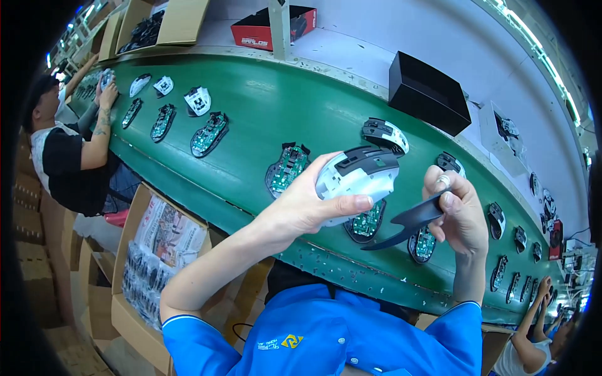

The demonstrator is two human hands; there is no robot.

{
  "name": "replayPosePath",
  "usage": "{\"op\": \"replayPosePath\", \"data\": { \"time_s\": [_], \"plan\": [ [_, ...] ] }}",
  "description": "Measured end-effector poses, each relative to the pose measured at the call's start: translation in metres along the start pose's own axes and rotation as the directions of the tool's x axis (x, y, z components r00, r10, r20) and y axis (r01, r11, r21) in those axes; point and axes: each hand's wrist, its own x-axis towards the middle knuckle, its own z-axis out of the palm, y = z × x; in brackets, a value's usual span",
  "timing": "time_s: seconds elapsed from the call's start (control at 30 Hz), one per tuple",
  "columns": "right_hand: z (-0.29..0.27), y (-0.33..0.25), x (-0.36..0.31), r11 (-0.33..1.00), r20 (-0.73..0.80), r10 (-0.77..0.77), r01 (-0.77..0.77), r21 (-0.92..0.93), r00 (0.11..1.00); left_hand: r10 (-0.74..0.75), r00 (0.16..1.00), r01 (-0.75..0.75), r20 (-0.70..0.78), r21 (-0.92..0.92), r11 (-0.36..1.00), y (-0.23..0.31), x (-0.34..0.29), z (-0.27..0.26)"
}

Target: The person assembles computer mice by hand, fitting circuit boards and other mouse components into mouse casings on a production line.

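Observation:
My left hand (304,203) is closed around a computer mouse's top shell (360,178), white with black parts, held over the green belt. Between thumb and fingers, my right hand (456,200) pinches a thin, curved black plastic piece (411,220) with a forked, pointed end. The two held parts are apart. Just beyond my left hand, a mouse base with a green circuit board (287,172) lies on the belt. Another such base (365,224) is partly hidden under the shell. A third base (422,244) sits below the black piece. Another mouse shell (385,134) rests farther back.
The green belt (251,94) carries several more shells and circuit-board bases both ways. A black open box (428,94) and a red-black box (273,30) stand along its far side. A carton of wrapped parts (141,338) is at my left. Co-workers (72,147) sit at both ends.

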Motion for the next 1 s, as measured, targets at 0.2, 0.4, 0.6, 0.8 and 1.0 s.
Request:
{"op": "replayPosePath", "data": {
  "time_s": [0.2,0.4,0.6,0.8,1.0],
  "plan": [
    [0.007,0.014,-0.008,0.999,-0.056,0.022,-0.023,-0.026,0.998,-0.088,0.979,0.106,0.183,-0.09,0.99,0.001,-0.015,0.006],
    [0.01,0.021,-0.013,0.968,-0.054,-0.139,0.124,-0.22,0.989,0.041,0.963,-0.051,0.265,0.029,0.998,-0.006,-0.022,0.006],
    [0.011,0.028,-0.015,0.926,-0.009,-0.25,0.236,-0.296,0.968,0.199,0.951,-0.219,0.238,0.063,0.974,-0.012,-0.029,0.015],
    [0.012,0.031,-0.017,0.889,0.014,-0.325,0.311,-0.336,0.946,0.2,0.966,-0.217,0.166,0.09,0.972,-0.018,-0.035,0.021],
    [0.008,0.034,-0.018,0.858,0.089,-0.344,0.352,-0.375,0.935,0.255,0.963,-0.269,0.088,0.337,0.902,-0.022,-0.042,0.021]
  ]
}}
